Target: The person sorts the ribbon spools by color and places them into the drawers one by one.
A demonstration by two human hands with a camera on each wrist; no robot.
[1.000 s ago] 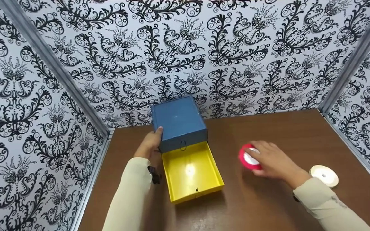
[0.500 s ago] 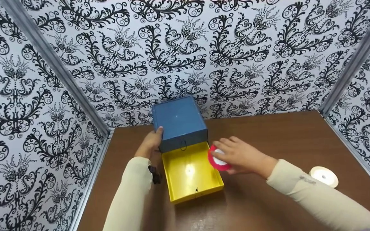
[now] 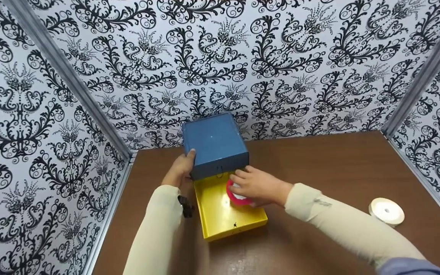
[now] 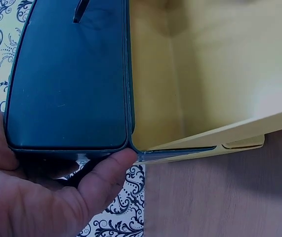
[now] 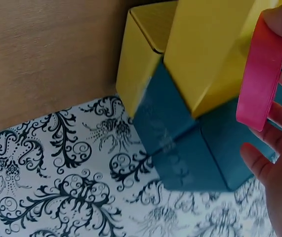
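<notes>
A roll of pink ribbon [image 3: 240, 201] with a white centre is in my right hand [image 3: 262, 187], held over the open yellow tray [image 3: 214, 223]. In the right wrist view the pink ribbon roll [image 5: 262, 79] stands on edge between thumb and fingers. Behind the tray and adjoining it is a blue box [image 3: 214, 139] with a small dark loop on its front. My left hand [image 3: 180, 170] grips that box at its left front side. The left wrist view has the thumb of the left hand [image 4: 47, 202] at the box's corner; some fingers are hidden.
A cream ribbon roll [image 3: 387, 212] lies flat on the brown table [image 3: 319, 164] at the right. Patterned walls [image 3: 220, 57] close off the back and both sides; the blue box stands close to the back wall.
My right hand has carried the pink ribbon roll leftward, from the table right of the tray to above the tray. My left hand has stayed on the blue box.
</notes>
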